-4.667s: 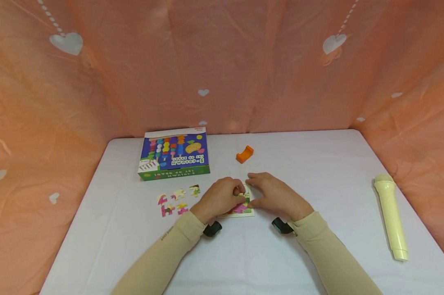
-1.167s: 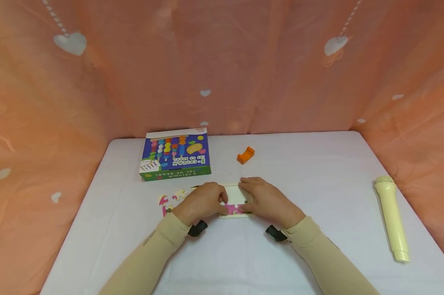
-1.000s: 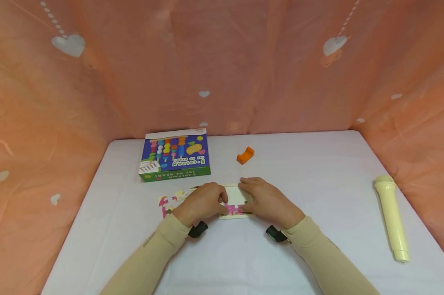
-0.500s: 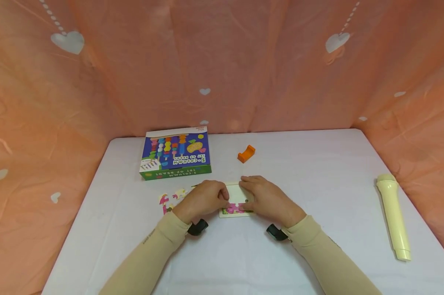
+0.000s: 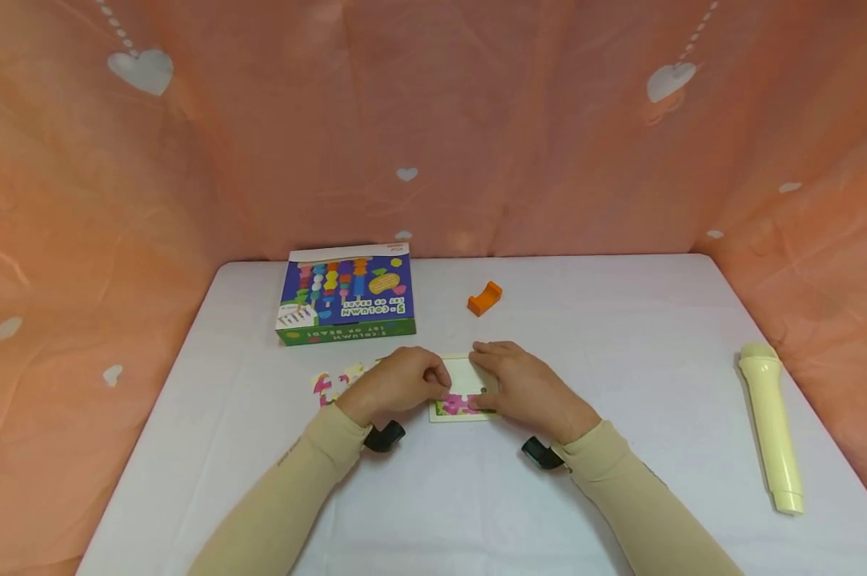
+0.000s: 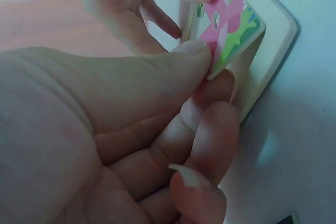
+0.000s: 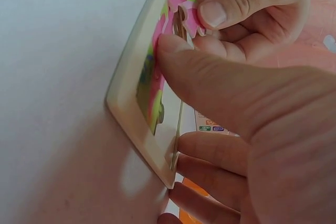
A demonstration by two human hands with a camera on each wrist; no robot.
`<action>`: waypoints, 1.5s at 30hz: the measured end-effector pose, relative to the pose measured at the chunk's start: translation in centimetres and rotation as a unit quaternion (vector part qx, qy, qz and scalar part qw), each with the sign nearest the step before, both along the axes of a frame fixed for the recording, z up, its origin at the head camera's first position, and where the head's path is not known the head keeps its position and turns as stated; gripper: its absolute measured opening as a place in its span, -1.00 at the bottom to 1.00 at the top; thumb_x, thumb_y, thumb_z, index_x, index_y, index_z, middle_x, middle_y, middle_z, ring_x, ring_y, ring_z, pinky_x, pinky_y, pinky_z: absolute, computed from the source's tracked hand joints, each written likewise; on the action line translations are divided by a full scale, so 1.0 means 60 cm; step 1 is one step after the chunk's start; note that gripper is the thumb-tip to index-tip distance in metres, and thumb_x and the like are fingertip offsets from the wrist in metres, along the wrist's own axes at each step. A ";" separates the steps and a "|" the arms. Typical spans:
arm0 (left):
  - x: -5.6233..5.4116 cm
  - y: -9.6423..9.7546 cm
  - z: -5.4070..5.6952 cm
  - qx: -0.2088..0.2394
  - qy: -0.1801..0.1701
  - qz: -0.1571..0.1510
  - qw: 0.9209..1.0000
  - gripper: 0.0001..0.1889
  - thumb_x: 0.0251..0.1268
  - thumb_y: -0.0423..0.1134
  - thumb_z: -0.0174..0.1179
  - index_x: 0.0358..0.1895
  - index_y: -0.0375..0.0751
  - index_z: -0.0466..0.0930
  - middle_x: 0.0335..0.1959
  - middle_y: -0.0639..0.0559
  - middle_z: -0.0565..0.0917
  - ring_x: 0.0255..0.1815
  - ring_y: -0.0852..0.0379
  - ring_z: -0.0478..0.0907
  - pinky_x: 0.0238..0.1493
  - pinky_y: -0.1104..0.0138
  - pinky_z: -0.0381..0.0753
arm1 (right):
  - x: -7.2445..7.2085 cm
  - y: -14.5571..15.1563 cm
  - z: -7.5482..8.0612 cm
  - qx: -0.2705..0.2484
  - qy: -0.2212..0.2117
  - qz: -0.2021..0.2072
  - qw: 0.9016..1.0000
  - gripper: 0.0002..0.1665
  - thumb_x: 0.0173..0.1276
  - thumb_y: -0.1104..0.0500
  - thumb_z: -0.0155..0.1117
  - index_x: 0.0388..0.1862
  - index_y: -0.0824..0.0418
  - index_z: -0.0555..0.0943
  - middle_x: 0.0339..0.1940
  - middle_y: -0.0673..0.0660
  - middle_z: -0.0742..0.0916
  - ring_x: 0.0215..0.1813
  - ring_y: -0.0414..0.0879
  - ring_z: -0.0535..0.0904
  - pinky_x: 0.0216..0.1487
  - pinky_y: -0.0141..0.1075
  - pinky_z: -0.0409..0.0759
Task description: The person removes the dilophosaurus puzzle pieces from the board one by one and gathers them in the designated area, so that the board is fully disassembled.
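Observation:
A small jigsaw puzzle board (image 5: 462, 373) with a pale rim lies on the table between both hands. Pink and green pieces (image 5: 457, 405) fill its near side; the far part visible is bare white. My left hand (image 5: 405, 378) pinches a pink-and-green puzzle piece (image 6: 227, 45) between thumb and fingers at the board's left end. In the left wrist view, that piece's edge stands raised over the tray. My right hand (image 5: 523, 392) presses its thumb on the pieces (image 7: 157, 61); its other fingers touch the board's edge. The right end of the board is hidden under this hand.
Several loose puzzle pieces (image 5: 323, 386) lie left of the board, partly covered by the left forearm. Behind them is a bead-set box (image 5: 347, 294). An orange curved block (image 5: 485, 298) sits past the board, and a cream microphone-shaped stick (image 5: 772, 428) lies far right.
Since the oldest frame, the left hand has moved left, now covering some loose pieces, and more bare board shows. The right hand has shifted slightly left. Over the last second the hands barely move.

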State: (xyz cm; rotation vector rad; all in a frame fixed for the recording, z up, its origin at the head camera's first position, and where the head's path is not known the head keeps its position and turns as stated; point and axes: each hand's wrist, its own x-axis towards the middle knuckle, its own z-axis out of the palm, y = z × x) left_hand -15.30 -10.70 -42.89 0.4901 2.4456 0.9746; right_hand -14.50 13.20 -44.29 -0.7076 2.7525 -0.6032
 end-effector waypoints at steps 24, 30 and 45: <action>0.073 -0.195 0.017 -0.003 -0.010 0.083 0.996 -0.95 0.51 -0.19 0.38 -0.12 -0.05 0.76 -0.28 0.10 0.71 -0.19 0.13 0.60 -0.09 0.31 0.58 | 0.006 0.001 -0.002 0.005 -0.003 -0.003 1.000 -0.13 0.39 -0.12 0.57 0.56 0.22 0.53 0.65 0.14 0.52 0.68 0.15 0.39 0.64 0.07 0.40; 0.093 -0.207 0.016 -0.014 -0.003 0.086 0.996 -0.94 0.50 -0.18 0.39 -0.14 -0.05 0.76 -0.29 0.11 0.69 -0.19 0.16 0.56 -0.07 0.34 0.54 | 0.009 0.007 -0.002 0.001 -0.011 -0.013 1.000 -0.12 0.38 -0.12 0.56 0.57 0.19 0.52 0.66 0.11 0.52 0.69 0.14 0.38 0.64 0.08 0.40; 0.101 -0.212 0.037 -0.032 0.045 0.134 0.989 -0.93 0.50 -0.21 0.39 -0.08 -0.07 0.75 -0.27 0.08 0.72 -0.22 0.12 0.58 -0.07 0.24 0.60 | 0.009 0.006 0.003 -0.009 -0.005 -0.005 1.000 -0.13 0.40 -0.17 0.54 0.57 0.15 0.53 0.65 0.08 0.53 0.68 0.12 0.40 0.63 0.09 0.41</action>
